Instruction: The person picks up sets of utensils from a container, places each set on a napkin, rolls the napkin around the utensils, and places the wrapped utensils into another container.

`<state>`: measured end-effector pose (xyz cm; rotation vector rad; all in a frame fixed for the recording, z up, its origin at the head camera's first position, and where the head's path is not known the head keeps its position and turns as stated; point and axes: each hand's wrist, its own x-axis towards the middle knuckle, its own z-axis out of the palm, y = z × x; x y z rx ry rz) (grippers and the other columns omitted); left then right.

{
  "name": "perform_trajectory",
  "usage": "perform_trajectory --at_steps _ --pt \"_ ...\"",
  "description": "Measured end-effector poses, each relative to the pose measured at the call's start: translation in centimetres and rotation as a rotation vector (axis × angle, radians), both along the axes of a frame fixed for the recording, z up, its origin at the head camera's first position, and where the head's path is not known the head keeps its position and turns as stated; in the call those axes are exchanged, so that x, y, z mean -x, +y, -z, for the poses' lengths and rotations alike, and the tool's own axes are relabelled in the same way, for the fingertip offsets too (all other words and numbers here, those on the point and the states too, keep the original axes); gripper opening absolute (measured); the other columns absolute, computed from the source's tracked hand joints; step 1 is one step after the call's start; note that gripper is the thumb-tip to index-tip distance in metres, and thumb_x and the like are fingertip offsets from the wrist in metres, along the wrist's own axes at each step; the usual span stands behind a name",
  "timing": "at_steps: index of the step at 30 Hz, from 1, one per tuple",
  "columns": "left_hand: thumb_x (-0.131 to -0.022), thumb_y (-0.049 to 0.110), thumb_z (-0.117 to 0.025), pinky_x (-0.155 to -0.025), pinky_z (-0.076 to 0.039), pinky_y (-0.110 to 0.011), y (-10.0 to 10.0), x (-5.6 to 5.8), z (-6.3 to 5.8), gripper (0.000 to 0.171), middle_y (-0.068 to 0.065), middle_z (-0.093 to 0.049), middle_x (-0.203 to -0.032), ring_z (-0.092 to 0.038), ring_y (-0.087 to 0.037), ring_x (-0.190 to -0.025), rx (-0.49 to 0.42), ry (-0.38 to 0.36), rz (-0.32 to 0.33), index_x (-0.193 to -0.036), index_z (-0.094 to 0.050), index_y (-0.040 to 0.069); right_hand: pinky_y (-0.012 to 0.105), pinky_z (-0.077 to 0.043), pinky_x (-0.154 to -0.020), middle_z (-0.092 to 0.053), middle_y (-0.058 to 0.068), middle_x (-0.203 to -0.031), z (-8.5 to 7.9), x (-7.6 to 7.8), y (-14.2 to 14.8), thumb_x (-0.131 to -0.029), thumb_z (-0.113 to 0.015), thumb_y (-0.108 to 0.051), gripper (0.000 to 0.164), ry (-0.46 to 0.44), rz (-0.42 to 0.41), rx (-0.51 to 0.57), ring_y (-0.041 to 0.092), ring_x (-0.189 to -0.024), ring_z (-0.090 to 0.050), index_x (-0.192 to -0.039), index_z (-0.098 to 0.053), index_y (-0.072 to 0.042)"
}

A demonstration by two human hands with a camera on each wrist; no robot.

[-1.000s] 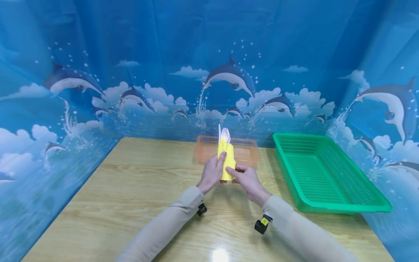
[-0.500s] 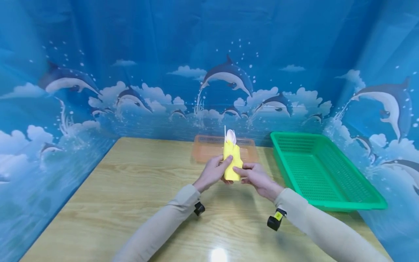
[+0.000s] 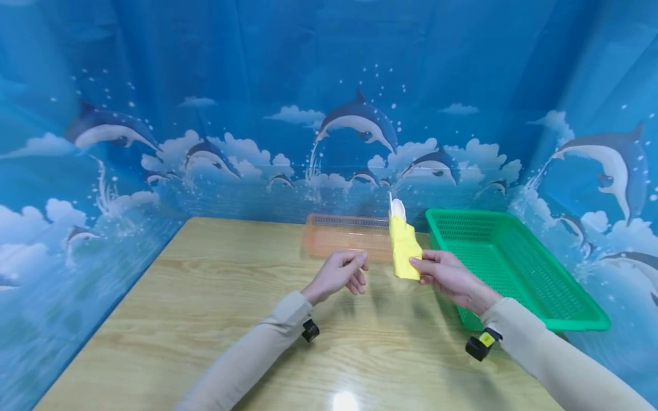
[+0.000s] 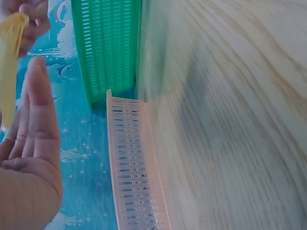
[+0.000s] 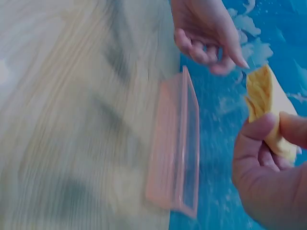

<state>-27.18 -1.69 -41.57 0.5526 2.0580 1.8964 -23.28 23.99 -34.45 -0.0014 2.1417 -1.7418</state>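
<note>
My right hand (image 3: 452, 277) pinches the lower right edge of a folded yellow napkin (image 3: 405, 248), thumb in front and fingers behind. Out of the napkin's top stick a white plastic spoon (image 3: 398, 209) and a thin white handle or blade beside it; their lower parts are hidden inside. The bundle is held up above the table, tilted slightly left. To its left, my left hand (image 3: 339, 275) hangs with loosely bent fingers and holds nothing. In the right wrist view, thumb and fingers squeeze the napkin (image 5: 261, 96) around its folded end.
An orange perforated basket (image 3: 329, 242) stands at the table's back edge, partly behind the napkin. The larger green basket (image 3: 555, 325) stands on the right, close to my right forearm. A dolphin-print curtain (image 3: 247, 68) surrounds the wooden table (image 3: 231, 285).
My left hand has let go of the napkin bundle and stays left of it. My right hand has carried the bundle to the right, toward the green basket.
</note>
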Motion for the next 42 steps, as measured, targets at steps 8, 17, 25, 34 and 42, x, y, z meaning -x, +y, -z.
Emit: perform_trajectory --at_steps 8,17,25,34,42 --pt "-0.103 0.032 -0.051 -0.08 -0.055 -0.058 -0.5 0.1 0.1 0.035 -0.013 -0.069 -0.078 -0.07 -0.026 -0.069 0.052 -0.019 -0.017 -0.096 -0.067 0.001 0.023 -0.05 -0.067 -0.06 0.0 -0.098 -0.5 -1.9 5.7 -0.103 -0.052 -0.032 0.033 -0.003 -0.148 0.014 0.01 -0.075 -0.053 -0.12 -0.048 -0.003" --pt "-0.102 0.028 -0.053 -0.078 -0.056 -0.056 -0.8 0.1 0.3 0.031 -0.014 -0.069 -0.079 -0.07 -0.023 -0.067 0.057 -0.009 -0.009 -0.096 -0.067 0.0 0.027 -0.053 -0.073 -0.061 -0.003 -0.107 -0.6 -2.9 11.2 -0.105 -0.044 -0.034 0.057 0.013 -0.085 -0.08 0.013 -0.087 -0.058 -0.144 -0.027 0.005" --pt "-0.102 0.025 -0.054 -0.078 -0.056 -0.056 -0.8 0.0 0.7 0.031 -0.017 -0.069 -0.079 -0.07 -0.027 -0.068 0.058 0.002 -0.005 -0.094 -0.067 -0.002 0.026 -0.054 -0.076 -0.059 -0.007 -0.1 0.9 -2.9 14.7 -0.106 -0.043 -0.033 0.061 0.002 0.025 -0.209 0.007 -0.083 -0.057 -0.141 -0.023 0.013" --pt "-0.101 0.026 -0.055 -0.078 -0.056 -0.056 -0.6 0.0 0.8 0.031 -0.02 -0.069 -0.082 -0.071 -0.029 -0.07 0.063 -0.009 -0.014 -0.095 -0.067 -0.002 0.026 -0.054 -0.072 -0.055 -0.003 -0.086 1.6 -3.0 15.8 -0.105 -0.045 -0.034 0.066 -0.044 0.012 -0.337 0.007 -0.07 -0.056 -0.142 -0.025 0.017" --pt "-0.101 0.025 -0.056 -0.08 -0.055 -0.058 -0.7 0.1 1.0 0.03 -0.017 -0.069 -0.08 -0.071 -0.029 -0.07 0.061 0.0 -0.015 -0.094 -0.067 -0.002 0.027 -0.039 -0.064 -0.043 -0.004 -0.066 1.8 -2.3 15.6 -0.103 -0.048 -0.034 0.039 0.005 -0.044 -0.622 0.01 -0.059 -0.039 -0.105 -0.056 0.004"
